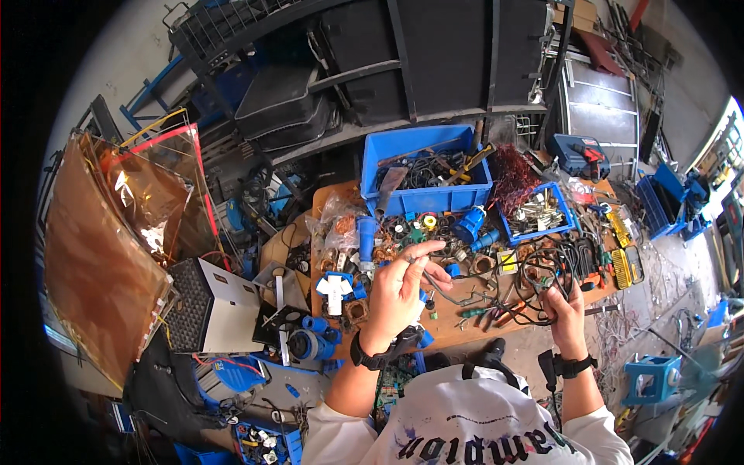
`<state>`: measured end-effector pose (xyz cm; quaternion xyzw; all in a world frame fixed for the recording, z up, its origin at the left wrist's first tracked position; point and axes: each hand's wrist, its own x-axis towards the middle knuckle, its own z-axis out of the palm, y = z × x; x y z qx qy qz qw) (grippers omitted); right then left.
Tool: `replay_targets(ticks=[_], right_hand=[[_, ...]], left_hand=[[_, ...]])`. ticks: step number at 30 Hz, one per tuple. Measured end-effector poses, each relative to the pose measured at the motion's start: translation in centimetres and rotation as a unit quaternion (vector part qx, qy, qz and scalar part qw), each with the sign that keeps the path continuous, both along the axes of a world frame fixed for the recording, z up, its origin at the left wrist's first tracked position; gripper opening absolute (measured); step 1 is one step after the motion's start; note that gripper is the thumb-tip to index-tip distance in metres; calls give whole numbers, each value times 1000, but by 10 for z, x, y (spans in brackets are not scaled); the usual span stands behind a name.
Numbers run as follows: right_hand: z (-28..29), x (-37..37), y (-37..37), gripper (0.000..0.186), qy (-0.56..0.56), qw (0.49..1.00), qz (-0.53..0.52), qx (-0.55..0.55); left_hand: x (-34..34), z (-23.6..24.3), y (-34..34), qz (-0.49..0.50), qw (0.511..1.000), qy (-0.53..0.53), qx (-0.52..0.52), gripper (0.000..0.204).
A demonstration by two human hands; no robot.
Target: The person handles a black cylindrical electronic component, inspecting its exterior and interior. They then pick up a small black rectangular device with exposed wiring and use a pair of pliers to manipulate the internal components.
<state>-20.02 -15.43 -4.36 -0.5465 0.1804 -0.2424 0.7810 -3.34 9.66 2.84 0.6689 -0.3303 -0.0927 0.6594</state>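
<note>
A thin black cable stretches across the front of the wooden table between my hands. My left hand pinches one stretch of it between thumb and fingers, index finger pointing right. Loops of the same cable hang bunched at my right hand, whose thumb and fingers are closed around the coil. Below the hands lie screwdrivers and pliers with coloured handles. A blue cylindrical plug stands just beyond my left hand. Whatever the right fingers cover inside the coil is hidden.
A big blue crate of cables and tools sits at the table's back. Right of it are a smaller blue tray of metal parts and a blue toolbox. Yellow hex-key sets lie at the right edge. A white-and-black box stands left.
</note>
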Motion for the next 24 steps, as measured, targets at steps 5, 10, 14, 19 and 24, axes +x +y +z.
replay_targets(ticks=[5, 10, 14, 19, 24], right_hand=[[2, 2, 1, 17, 10, 1000, -3, 5], [3, 3, 1, 17, 6, 1000, -4, -7], [-4, 1, -4, 16, 11, 999, -25, -18], [-2, 1, -3, 15, 15, 999, -30, -21], [-2, 0, -2, 17, 0, 999, -35, -11]], left_hand=[[8, -13, 5, -2, 998, 57, -3, 28], [16, -35, 4, -63, 980, 181, -62, 26], [11, -42, 5, -53, 962, 263, -56, 29], [2, -42, 8, -96, 923, 351, -126, 34], [-7, -35, 8, -89, 931, 332, -126, 33]])
